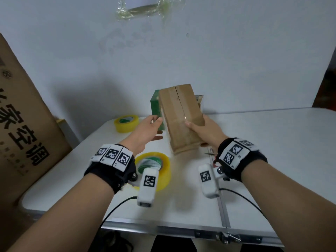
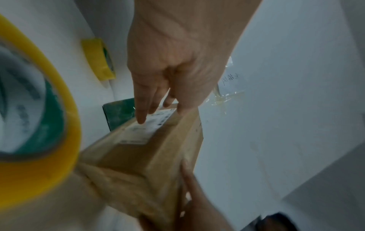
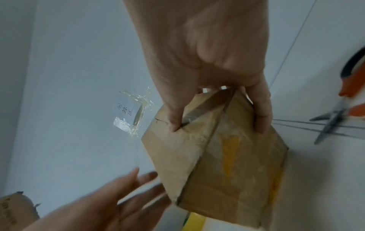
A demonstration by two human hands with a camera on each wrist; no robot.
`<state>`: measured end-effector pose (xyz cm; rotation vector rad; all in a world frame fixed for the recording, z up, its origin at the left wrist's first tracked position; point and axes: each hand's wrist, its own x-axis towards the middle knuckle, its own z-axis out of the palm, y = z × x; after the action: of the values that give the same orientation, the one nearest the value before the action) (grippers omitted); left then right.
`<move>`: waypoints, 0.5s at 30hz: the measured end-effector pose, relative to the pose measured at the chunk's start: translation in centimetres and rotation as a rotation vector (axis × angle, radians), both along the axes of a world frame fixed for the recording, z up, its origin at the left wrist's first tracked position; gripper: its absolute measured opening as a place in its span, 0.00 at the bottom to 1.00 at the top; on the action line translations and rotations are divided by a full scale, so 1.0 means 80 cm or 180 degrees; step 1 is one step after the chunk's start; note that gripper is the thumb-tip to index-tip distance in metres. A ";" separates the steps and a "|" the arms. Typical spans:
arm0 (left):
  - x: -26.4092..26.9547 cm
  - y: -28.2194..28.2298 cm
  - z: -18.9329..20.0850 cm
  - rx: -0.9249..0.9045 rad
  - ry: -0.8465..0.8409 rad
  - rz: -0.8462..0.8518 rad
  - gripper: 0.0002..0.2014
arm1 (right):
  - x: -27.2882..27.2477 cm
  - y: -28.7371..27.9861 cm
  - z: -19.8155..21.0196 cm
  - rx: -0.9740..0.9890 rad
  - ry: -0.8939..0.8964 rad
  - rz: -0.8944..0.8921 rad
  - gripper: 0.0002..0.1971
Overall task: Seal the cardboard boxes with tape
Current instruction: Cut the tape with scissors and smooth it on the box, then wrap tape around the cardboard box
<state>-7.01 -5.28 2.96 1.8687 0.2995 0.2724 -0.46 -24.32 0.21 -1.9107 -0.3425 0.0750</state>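
A person is standing over a white folding table [image 1: 272, 135], and near the centre of the head view the right hand [image 1: 204, 131] is holding a small brown cardboard box [image 1: 181, 115] tipped up on its near end, its long face with the centre seam leaning away towards the wall. In the right wrist view the thumb is lying on one face and the other fingers [image 3: 261, 112] are curling round the opposite face, so the box is being gripped across its width. Old clear and yellowish tape is showing on the cardboard.

The left hand [image 1: 145, 131] is hovering just to the left of the box with its fingers [image 2: 141, 109] straight and loosely spread, the tips near the box's labelled side; I cannot tell whether they are touching it.

Below the left wrist, in the lower middle of the frame, a roll of yellow tape [image 1: 154, 170] is lying flat on the table. A second yellow roll [image 1: 126, 122] is sitting further back, left of centre. A green box [image 1: 155, 106] is standing just behind the cardboard one. Orange-handled scissors [image 3: 335, 118] are lying at the right edge of the right wrist view. A large printed carton [image 1: 23, 124] is leaning at the left edge, and crumpled clear tape with a paper note [image 1: 145, 6] is stuck on the wall at the top.
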 end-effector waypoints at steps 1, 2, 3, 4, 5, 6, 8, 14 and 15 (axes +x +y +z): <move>-0.007 0.005 -0.004 0.0384 0.0087 0.0034 0.14 | 0.003 0.001 0.005 -0.0213 0.0029 -0.0080 0.27; -0.013 0.012 -0.011 0.0912 0.0258 0.0025 0.14 | 0.005 0.003 0.010 -0.0379 0.0055 -0.0101 0.28; -0.019 0.017 -0.017 0.1516 0.0546 -0.0067 0.15 | 0.007 0.007 0.015 -0.0532 0.0090 -0.0086 0.30; -0.024 0.020 -0.023 0.2100 0.0898 -0.0208 0.19 | 0.010 0.012 0.019 -0.0663 0.0078 -0.0067 0.32; -0.031 0.019 -0.029 0.2587 0.1246 -0.0360 0.23 | 0.010 0.017 0.024 -0.0812 0.0037 -0.0035 0.33; -0.037 0.016 -0.036 0.2950 0.1536 -0.0569 0.29 | 0.011 0.022 0.029 -0.0945 -0.0027 0.0008 0.34; -0.048 0.004 -0.046 0.3376 0.1842 -0.1134 0.42 | 0.014 0.030 0.036 -0.1114 -0.0055 0.0060 0.35; -0.056 0.017 -0.029 0.3239 0.2032 -0.1421 0.44 | 0.018 0.038 0.055 -0.1497 0.0259 0.0176 0.36; -0.059 0.029 -0.022 0.3056 0.2045 -0.1272 0.40 | 0.018 0.040 0.057 -0.1540 0.0307 0.0234 0.36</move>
<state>-11.74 -2.93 1.22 2.8830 0.2270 -0.5809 1.00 -21.15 4.78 -2.3615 -0.3510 0.3225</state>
